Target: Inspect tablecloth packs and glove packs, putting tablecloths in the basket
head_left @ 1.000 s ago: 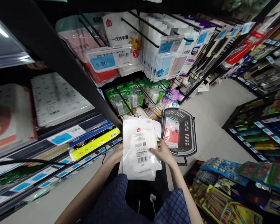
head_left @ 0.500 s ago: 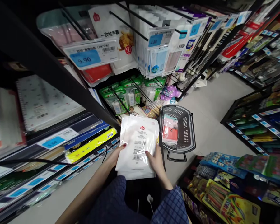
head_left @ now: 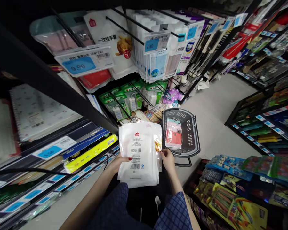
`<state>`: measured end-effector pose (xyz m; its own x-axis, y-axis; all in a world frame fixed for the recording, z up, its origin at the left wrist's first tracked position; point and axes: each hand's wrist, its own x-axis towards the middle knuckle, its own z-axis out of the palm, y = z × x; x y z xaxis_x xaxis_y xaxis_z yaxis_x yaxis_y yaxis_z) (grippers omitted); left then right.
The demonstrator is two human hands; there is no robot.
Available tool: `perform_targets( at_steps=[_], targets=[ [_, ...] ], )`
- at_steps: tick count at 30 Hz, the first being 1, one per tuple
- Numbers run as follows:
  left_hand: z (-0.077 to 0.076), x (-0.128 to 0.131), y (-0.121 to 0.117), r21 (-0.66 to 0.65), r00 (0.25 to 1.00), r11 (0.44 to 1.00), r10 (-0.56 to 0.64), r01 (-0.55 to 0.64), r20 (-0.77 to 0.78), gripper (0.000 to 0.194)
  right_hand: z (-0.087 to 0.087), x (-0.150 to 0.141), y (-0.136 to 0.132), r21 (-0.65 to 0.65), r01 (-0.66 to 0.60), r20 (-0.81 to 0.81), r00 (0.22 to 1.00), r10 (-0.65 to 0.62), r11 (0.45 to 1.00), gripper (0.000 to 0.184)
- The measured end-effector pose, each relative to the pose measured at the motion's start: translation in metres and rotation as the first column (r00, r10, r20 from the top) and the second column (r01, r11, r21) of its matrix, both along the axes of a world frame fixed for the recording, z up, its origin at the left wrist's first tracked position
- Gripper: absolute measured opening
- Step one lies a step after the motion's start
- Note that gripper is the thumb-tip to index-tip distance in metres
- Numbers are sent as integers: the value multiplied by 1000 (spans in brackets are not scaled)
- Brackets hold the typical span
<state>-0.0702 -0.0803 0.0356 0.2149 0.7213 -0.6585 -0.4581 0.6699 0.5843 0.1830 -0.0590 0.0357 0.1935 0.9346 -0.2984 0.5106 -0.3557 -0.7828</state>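
Note:
Several white packs of disposable gloves (head_left: 140, 150) are stacked in front of me, the top one with its barcode side up. My left hand (head_left: 120, 162) is closed on their left edge, thumb on top. At the right edge my right hand (head_left: 168, 159) pinches a pack in the stack, where a strip of printed food picture shows. Its fingers under the packs are partly hidden. Just beyond my right hand stands a dark grey shopping basket (head_left: 190, 127) on the floor, with a pink and red pack (head_left: 173, 134) lying in it.
Hooks ahead hold another disposable glove pack (head_left: 112, 41), white packs with blue print (head_left: 156, 62) and green plug packs (head_left: 133, 97). Notebooks (head_left: 42, 108) lie on the left shelf behind a black post (head_left: 60, 92). Snack packs (head_left: 237, 204) fill a low display at right.
My right hand has shifted from over the top pack to its right edge, exposing the food picture underneath. My left thumb now rests on the top pack. The view has shifted slightly right.

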Motion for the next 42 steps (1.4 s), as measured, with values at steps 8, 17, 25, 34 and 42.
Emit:
perform_targets(
  at_steps=[8, 17, 25, 34, 42],
  targets=[
    [-10, -4, -1, -30, 1000, 999, -10, 10, 27, 65, 6, -7, -8, 30, -68, -45, 997, 69, 997, 18],
    [-24, -13, -3, -72, 996, 997, -35, 42, 86, 69, 22, 12, -26, 149, 2, -229, 973, 32, 989, 21],
    [-3, -1, 5, 2, 998, 998, -55, 55, 26, 69, 80, 42, -20, 124, 68, -535, 845, 9, 990, 27],
    [-8, 4, 2, 102, 988, 995, 8, 8, -152, 56, 99, -98, -3, 119, -573, 104, 820, 563, 811, 18],
    [-16, -3, -2, -34, 982, 990, 133, -138, -136, 48, 45, -153, -12, 53, -535, 182, 836, 518, 843, 18]
  ],
)
